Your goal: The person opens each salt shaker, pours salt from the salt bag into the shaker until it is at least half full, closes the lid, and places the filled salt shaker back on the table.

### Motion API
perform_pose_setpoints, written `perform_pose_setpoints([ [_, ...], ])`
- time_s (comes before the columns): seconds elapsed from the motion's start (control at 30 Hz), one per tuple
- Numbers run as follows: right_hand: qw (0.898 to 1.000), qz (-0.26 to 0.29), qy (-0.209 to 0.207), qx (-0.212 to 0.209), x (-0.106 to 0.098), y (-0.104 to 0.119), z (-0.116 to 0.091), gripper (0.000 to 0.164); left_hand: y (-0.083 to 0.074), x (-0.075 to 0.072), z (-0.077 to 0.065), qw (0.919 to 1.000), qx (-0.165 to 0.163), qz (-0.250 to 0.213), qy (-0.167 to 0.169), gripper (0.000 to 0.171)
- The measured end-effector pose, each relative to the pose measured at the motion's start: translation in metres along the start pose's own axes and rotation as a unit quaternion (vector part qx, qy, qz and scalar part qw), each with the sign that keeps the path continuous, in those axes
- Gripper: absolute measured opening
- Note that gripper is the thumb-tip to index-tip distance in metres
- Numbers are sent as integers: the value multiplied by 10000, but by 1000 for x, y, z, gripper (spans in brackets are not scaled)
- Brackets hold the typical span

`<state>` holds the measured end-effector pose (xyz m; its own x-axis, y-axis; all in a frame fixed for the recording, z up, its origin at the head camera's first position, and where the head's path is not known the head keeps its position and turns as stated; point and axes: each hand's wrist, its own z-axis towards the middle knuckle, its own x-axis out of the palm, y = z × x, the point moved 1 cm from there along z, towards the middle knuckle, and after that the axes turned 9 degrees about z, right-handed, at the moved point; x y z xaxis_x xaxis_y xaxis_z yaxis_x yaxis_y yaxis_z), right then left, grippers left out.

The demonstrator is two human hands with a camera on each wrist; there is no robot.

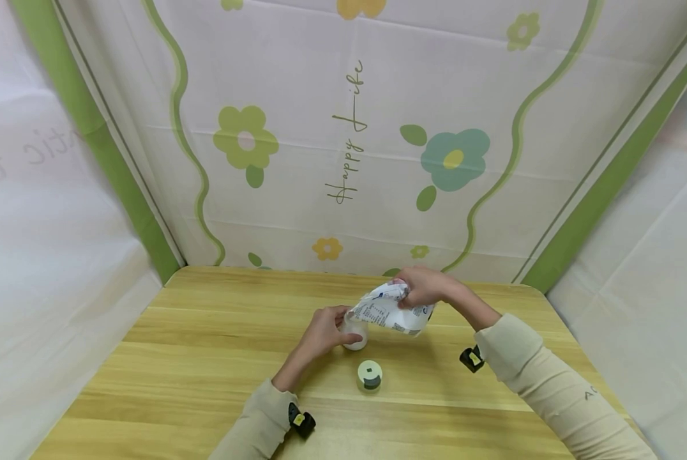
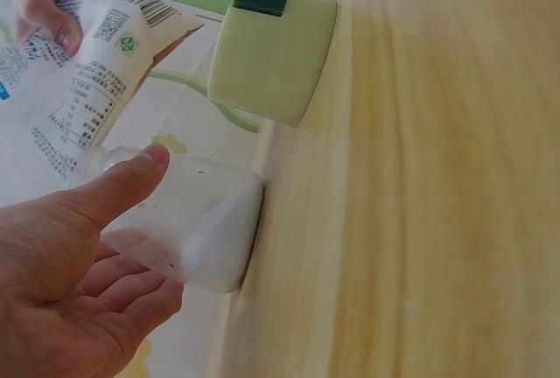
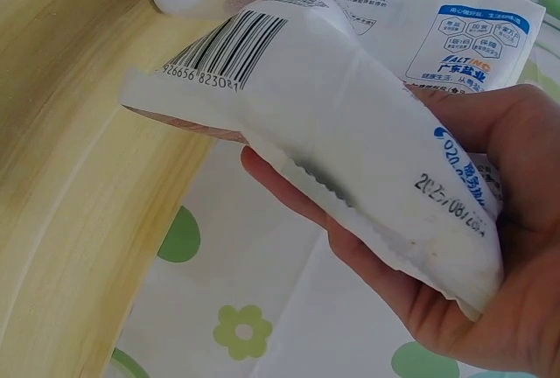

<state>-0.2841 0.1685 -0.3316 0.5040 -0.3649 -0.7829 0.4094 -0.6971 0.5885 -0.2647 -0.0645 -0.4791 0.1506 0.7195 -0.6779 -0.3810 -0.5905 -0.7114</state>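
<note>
In the head view, my left hand holds a small clear jar upright on the table, thumb on the near side and fingers round the other. White salt lies in its lower part, sloping to one side in the left wrist view. My right hand grips a white printed salt bag tilted down to the left. The bag's narrow end is at the jar's mouth; whether grains are falling is too small to tell. A light green lid with a dark green flap stands on the table, nearer me than the jar.
The wooden table ends at a back edge just beyond the hands. A white curtain with printed flowers hangs behind it, and white cloth panels stand at both sides. Black cameras are strapped at both wrists.
</note>
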Motion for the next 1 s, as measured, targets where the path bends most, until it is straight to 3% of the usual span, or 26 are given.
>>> perform_pose_setpoints([
  [1.0,10000,-88,25,25,0,-2,0,33,0,0,0,10000,-27,-45,34,56],
])
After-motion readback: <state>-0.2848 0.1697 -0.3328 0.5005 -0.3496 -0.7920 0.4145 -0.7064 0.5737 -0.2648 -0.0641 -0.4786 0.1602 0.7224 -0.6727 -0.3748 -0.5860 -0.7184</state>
